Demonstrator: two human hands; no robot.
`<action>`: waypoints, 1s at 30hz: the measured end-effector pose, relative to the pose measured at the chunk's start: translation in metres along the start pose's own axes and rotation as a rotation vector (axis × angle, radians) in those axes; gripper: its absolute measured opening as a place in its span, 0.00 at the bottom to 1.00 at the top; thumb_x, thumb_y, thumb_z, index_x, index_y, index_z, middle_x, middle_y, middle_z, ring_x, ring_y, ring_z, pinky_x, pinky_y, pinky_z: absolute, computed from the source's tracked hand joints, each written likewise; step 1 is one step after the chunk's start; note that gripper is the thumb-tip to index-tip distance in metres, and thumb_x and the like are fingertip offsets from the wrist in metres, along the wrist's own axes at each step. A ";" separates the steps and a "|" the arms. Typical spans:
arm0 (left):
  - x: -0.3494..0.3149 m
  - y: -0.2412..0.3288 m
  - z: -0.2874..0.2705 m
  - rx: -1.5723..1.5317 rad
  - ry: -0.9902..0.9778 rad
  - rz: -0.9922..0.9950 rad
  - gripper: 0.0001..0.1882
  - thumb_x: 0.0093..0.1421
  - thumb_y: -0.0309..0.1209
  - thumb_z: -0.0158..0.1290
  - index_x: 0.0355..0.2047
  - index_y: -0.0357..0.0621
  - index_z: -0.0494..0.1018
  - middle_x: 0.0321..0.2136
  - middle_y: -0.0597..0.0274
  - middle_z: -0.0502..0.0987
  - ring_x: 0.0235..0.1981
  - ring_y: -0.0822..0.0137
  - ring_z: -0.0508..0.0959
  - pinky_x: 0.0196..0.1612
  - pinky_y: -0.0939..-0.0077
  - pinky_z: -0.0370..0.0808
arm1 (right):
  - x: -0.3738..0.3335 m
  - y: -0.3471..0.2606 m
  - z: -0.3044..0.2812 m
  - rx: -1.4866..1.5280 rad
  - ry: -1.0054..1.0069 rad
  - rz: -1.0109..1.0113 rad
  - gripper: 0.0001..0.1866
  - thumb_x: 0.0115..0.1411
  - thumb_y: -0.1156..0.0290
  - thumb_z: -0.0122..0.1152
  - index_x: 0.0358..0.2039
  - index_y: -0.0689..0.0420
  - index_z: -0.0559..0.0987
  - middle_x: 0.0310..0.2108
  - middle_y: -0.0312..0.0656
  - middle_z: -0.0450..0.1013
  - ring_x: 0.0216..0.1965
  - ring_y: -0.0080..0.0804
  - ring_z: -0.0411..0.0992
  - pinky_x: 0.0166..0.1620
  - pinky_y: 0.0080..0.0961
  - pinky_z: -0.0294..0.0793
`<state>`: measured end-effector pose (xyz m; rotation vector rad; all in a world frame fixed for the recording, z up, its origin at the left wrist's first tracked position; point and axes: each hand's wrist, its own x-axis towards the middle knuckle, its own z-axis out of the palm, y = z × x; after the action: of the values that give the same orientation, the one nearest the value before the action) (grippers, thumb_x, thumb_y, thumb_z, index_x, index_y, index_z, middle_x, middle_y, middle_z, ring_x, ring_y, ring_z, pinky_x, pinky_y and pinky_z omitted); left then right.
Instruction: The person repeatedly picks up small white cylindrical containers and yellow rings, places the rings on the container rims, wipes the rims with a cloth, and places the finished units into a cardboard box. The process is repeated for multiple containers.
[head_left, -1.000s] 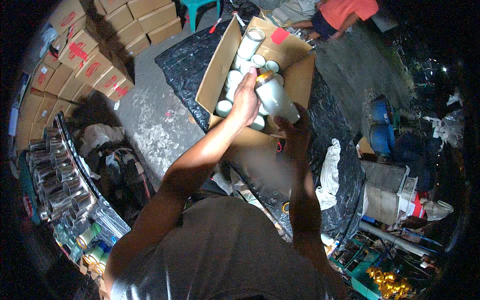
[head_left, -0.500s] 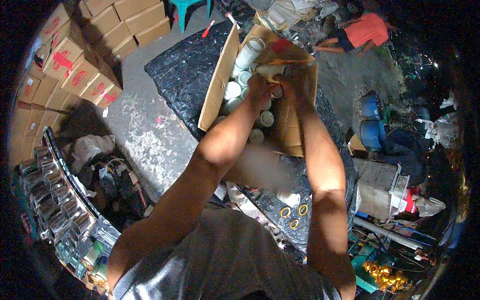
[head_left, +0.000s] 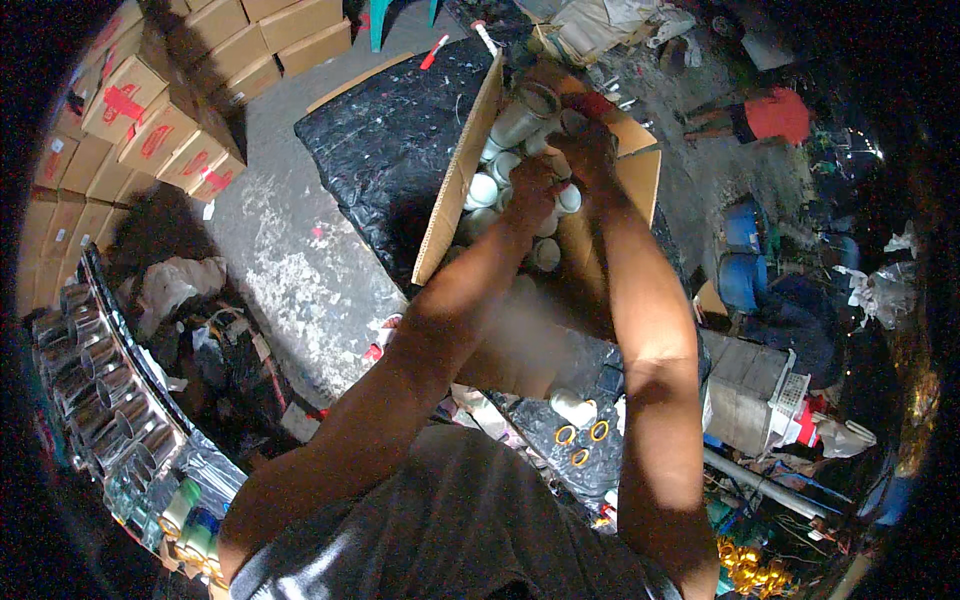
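Note:
Both of my hands are inside an open cardboard box (head_left: 462, 190) of pale, round, jar-like cylinders. My left hand (head_left: 533, 185) is curled among the cylinders, its fingertips partly hidden; what it grips cannot be made out. A white-ended cylinder (head_left: 568, 199) lies just right of it. Farther in and to the right, my right hand (head_left: 592, 158) has its fingers bent around a cylinder (head_left: 573, 121) with a dim round end. A larger, clear-looking cylinder (head_left: 522, 118) lies tilted at the far left of the box.
Black plastic sheeting (head_left: 370, 140) lies under the box. Nearer me are a white cylinder (head_left: 573, 407) and several yellow rings (head_left: 580, 458). Stacked cartons (head_left: 165, 135) stand at far left, shiny metal cups (head_left: 115, 390) at near left. Another person (head_left: 775, 117) bends at far right.
My hands have come apart slightly, the right one moving farther right. The large cylinder at the far left of the box sits lower and tilts more. The whole view has shifted a little.

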<state>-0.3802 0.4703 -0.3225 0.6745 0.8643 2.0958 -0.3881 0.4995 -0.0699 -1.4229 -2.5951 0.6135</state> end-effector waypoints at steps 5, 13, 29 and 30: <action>0.028 0.024 -0.015 -0.551 0.301 -0.364 0.18 0.62 0.29 0.61 0.53 0.45 0.76 0.47 0.58 0.79 0.46 0.57 0.81 0.44 0.54 0.85 | 0.024 0.001 0.030 0.129 0.092 -0.271 0.38 0.45 0.56 0.81 0.56 0.60 0.80 0.51 0.51 0.81 0.52 0.48 0.79 0.58 0.43 0.76; -0.028 0.101 -0.004 0.723 -0.162 -0.262 0.23 0.66 0.38 0.59 0.58 0.42 0.75 0.50 0.60 0.78 0.47 0.55 0.80 0.49 0.59 0.80 | 0.002 0.094 0.074 0.292 0.042 -0.246 0.26 0.64 0.57 0.66 0.58 0.56 0.78 0.49 0.43 0.80 0.48 0.41 0.78 0.55 0.37 0.77; -0.118 0.463 0.010 0.221 -0.189 0.239 0.48 0.69 0.67 0.43 0.72 0.37 0.61 0.68 0.38 0.67 0.69 0.37 0.66 0.72 0.37 0.60 | -0.463 0.054 0.171 0.533 -0.090 -0.008 0.24 0.65 0.52 0.65 0.53 0.57 0.80 0.49 0.48 0.81 0.47 0.50 0.79 0.51 0.46 0.79; -0.127 0.471 0.007 0.363 -0.233 0.242 0.47 0.69 0.66 0.43 0.71 0.35 0.61 0.67 0.38 0.68 0.68 0.37 0.68 0.72 0.37 0.60 | -0.506 0.085 0.176 0.510 -0.118 0.120 0.24 0.65 0.52 0.66 0.52 0.57 0.80 0.49 0.49 0.81 0.46 0.51 0.79 0.50 0.46 0.79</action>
<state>-0.5109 0.1426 0.0145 1.2431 1.0835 2.0293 -0.0944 0.0687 -0.2197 -1.3994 -2.2014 1.2969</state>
